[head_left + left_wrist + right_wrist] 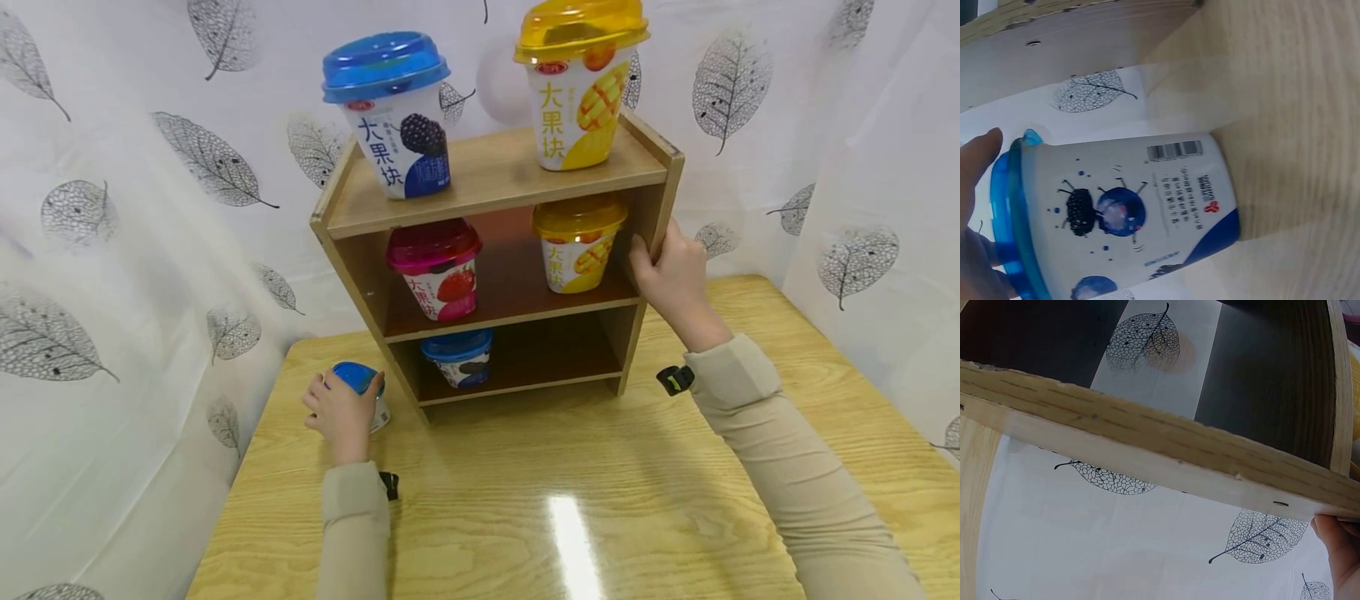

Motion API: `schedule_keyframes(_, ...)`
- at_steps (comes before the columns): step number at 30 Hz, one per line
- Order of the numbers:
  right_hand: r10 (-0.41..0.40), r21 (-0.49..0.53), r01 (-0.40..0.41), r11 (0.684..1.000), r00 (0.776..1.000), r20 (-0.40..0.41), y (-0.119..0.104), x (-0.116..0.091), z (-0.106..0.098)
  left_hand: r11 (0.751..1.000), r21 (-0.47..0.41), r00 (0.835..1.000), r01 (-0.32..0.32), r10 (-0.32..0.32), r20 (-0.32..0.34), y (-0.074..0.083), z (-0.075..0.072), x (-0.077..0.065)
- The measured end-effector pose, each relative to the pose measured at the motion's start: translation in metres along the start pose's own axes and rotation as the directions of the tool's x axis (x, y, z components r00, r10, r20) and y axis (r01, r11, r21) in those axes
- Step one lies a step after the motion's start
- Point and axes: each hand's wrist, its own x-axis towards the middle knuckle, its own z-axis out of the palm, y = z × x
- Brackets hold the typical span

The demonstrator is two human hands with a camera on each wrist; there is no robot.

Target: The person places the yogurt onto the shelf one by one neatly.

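My left hand (345,414) grips the blue lid of a yogurt cup (1122,200) from above, thumb on one side and fingers on the other. In the left wrist view the cup shows a blackberry print and a barcode, and its base meets the tabletop, left of a small wooden shelf (502,315). My right hand (675,275) grips the shelf's right side panel (1166,434), thumb at its front edge; the other fingers are partly hidden behind the panel.
A blue-lidded cup (397,125) and a yellow-lidded cup (581,92) stand on top. Inside are a pink-lidded cup (442,279), another yellow-lidded cup (577,250) and, lowest, a blue-lidded cup (461,358). A leaf-print curtain (150,250) hangs behind the wooden table (480,500).
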Motion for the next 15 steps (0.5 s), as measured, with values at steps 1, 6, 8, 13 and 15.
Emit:
schedule_keyframes(1, 0.001, 0.001, -0.001, 1.0, 1.0, 0.001, -0.0003, -0.0001, -0.0001, 1.0, -0.005, 1.0, 0.001, -0.001, 0.008, -0.0009, 0.0006, 0.0)
schedule_keyframes(6, 0.002, 0.005, -0.002, 1.0, 1.0, 0.004, -0.0016, 0.0002, 0.0001, 0.999, -0.034, 0.999, 0.003, -0.002, 0.04, -0.0034, 0.0001, 0.0005)
schedule_keyframes(8, -0.001, 0.003, 0.001, 1.0, 1.0, 0.002, -0.0017, 0.0003, 0.0003, 0.999, -0.048, 0.998, 0.003, 0.0, 0.059, -0.0038, -0.0018, 0.0012)
schedule_keyframes(13, 0.001, -0.006, -0.001, 1.0, 1.0, -0.007, -0.0013, 0.0001, 0.0003, 0.996, -0.085, 0.991, 0.011, 0.001, 0.133, -0.0046, -0.0062, 0.0036)
schedule_keyframes(15, 0.004, -0.006, -0.004, 1.0, 1.0, -0.006, -0.0014, 0.0, 0.0003, 0.996, -0.091, 0.988, 0.012, 0.003, 0.158, -0.0054, -0.0066, 0.0044)
